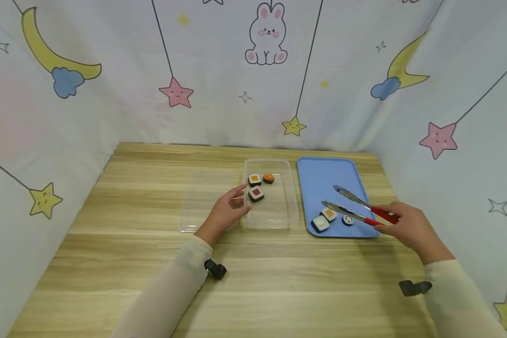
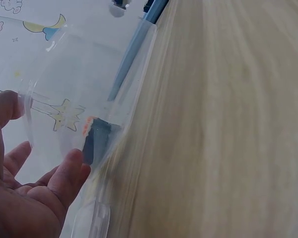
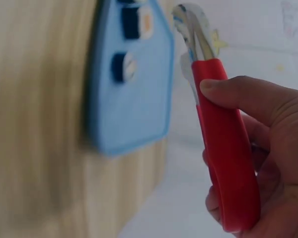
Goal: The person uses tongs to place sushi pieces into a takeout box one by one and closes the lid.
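Observation:
My left hand (image 1: 226, 211) touches the left side of a clear plastic container (image 1: 293, 197), fingers loosely bent along its rim. Three toy sushi pieces lie inside: a roll with a yellow centre (image 1: 255, 179), one with a red centre (image 1: 256, 193) and an orange-topped piece (image 1: 268, 178). My right hand (image 1: 410, 230) grips red-handled metal tongs (image 3: 223, 148), whose arms stand apart over the blue tray (image 1: 329, 173). Below the tongs on the tray are a white-topped piece (image 1: 320, 223), a roll with an orange centre (image 1: 328, 214) and a small round roll (image 1: 348, 219).
A clear flat lid (image 1: 194, 202) lies on the wooden table (image 1: 253, 281), left of the container. Fabric printed with stars, moons and a rabbit (image 1: 267, 37) hangs behind the table and along both sides.

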`<state>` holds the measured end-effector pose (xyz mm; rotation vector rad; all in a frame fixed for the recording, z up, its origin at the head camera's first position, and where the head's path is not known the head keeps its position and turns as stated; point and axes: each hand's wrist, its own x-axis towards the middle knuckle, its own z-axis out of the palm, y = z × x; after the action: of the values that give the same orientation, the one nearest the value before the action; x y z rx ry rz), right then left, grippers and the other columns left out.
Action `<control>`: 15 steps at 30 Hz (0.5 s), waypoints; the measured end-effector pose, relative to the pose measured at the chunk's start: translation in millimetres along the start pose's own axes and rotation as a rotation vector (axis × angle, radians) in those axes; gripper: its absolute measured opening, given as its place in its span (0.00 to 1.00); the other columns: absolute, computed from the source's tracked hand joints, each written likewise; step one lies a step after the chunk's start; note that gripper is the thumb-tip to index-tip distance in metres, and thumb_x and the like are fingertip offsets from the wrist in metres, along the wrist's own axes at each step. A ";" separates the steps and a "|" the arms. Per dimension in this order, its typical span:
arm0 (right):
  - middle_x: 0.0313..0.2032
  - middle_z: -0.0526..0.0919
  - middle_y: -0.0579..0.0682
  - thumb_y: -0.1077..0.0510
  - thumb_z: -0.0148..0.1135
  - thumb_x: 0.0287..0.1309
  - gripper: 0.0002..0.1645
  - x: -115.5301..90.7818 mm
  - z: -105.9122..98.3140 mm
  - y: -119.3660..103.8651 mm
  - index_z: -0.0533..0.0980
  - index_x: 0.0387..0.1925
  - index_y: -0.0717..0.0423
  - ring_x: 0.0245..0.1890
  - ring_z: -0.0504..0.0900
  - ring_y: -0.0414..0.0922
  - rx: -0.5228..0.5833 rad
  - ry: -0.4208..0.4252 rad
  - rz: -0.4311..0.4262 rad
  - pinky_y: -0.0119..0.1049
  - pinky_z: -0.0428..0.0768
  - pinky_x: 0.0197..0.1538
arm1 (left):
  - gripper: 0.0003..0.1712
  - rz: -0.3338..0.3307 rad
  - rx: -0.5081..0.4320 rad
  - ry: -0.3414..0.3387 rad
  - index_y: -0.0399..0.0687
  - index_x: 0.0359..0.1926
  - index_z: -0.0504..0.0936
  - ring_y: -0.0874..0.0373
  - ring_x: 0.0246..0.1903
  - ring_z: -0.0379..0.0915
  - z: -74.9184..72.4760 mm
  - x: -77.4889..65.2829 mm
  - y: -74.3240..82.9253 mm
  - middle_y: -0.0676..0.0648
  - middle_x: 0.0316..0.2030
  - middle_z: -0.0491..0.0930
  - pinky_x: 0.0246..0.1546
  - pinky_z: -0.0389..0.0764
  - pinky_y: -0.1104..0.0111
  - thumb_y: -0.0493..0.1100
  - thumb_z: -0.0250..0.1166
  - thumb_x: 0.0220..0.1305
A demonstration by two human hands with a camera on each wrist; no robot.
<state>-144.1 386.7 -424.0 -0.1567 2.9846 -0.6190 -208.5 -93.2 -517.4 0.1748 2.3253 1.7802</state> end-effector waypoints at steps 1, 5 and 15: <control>0.50 0.82 0.64 0.49 0.79 0.56 0.36 -7.8 -0.1 8.9 0.80 0.62 0.63 0.43 0.79 0.57 -0.007 -0.003 0.012 0.45 0.80 0.39 | 0.41 0.000 -0.003 0.000 0.59 0.78 0.67 0.44 0.67 0.73 0.0 0.0 0.0 0.41 0.71 0.71 0.65 0.74 0.47 0.42 0.72 0.68; 0.48 0.83 0.64 0.47 0.80 0.54 0.36 -33.4 0.8 34.4 0.81 0.59 0.65 0.40 0.80 0.56 -0.027 -0.009 0.032 0.43 0.78 0.37 | 0.41 0.007 -0.011 -0.002 0.61 0.78 0.67 0.44 0.67 0.72 -0.2 0.9 0.3 0.41 0.71 0.70 0.65 0.74 0.47 0.42 0.72 0.68; 0.45 0.85 0.64 0.54 0.82 0.50 0.30 -50.5 8.3 47.1 0.85 0.53 0.64 0.38 0.82 0.56 -0.093 0.049 0.000 0.46 0.79 0.36 | 0.40 -0.005 -0.017 0.006 0.65 0.77 0.68 0.45 0.67 0.72 1.9 -0.5 -0.2 0.41 0.72 0.70 0.66 0.73 0.48 0.43 0.72 0.68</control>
<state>-97.1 432.4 -447.1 -0.1498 3.0617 -0.4919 -207.6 -91.6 -518.0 0.1611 2.3118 1.8006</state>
